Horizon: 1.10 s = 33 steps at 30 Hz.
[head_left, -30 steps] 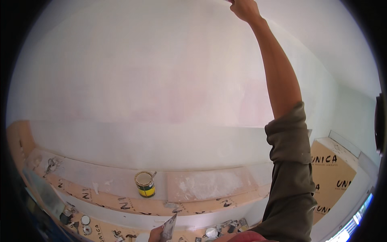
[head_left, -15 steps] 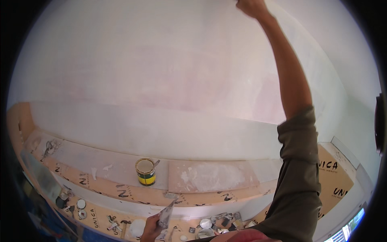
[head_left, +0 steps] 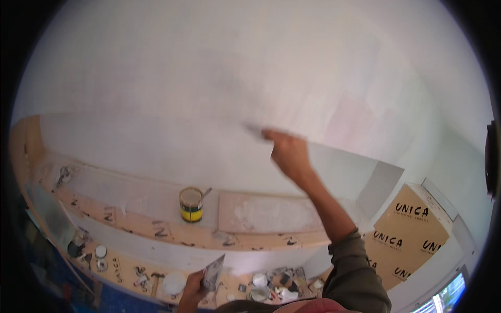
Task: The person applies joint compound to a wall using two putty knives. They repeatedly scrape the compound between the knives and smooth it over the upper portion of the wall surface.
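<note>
A pale plastered wall (head_left: 172,83) fills the upper frame. At centre, the right hand (head_left: 290,154) grips a blurred scraper blade (head_left: 254,130) against it — long axis pointing up-left. At the bottom edge, the left hand (head_left: 192,292) holds a putty knife (head_left: 213,273), blade tip up-right. Between them, a small yellow-banded tin (head_left: 191,204) sits on a ledge.

A round tin (head_left: 191,204) with a yellow and dark green label band stands on the ledge below the white wall, tan sheets (head_left: 408,236) with black lettering lie at the right, and a bright strip at the lower right edge (head_left: 448,296) is possibly a screen.
</note>
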Each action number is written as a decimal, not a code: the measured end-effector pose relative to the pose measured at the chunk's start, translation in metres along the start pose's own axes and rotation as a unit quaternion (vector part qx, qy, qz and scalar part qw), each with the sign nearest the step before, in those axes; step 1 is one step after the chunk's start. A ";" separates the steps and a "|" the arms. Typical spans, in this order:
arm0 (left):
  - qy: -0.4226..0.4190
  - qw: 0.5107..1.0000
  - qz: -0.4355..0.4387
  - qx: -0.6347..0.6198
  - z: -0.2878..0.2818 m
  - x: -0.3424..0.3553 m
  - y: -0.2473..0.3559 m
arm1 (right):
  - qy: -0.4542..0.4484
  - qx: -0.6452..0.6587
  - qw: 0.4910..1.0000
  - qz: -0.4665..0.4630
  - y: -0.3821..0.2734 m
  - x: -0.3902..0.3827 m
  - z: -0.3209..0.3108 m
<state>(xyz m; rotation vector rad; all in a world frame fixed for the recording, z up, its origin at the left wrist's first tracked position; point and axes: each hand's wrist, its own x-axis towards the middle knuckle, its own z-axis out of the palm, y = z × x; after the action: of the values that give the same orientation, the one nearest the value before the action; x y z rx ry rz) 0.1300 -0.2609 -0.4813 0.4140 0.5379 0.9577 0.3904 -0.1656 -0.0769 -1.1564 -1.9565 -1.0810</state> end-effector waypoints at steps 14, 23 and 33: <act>0.020 0.998 0.043 0.030 0.009 -0.020 0.025 | 0.182 -0.146 0.970 -0.071 0.021 0.054 0.042; 0.060 0.996 0.058 0.039 0.016 -0.038 0.035 | 0.163 -0.038 0.986 -0.003 -0.016 0.002 0.049; 0.056 0.998 0.042 0.010 0.007 -0.032 0.025 | 0.144 -0.173 0.974 -0.004 0.021 0.070 0.018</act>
<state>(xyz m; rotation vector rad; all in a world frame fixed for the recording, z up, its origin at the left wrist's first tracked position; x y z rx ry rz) 0.1031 -0.2758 -0.4539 0.4054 0.6360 1.0613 0.3772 -0.1164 -0.0212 -1.0935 -1.5899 -1.5456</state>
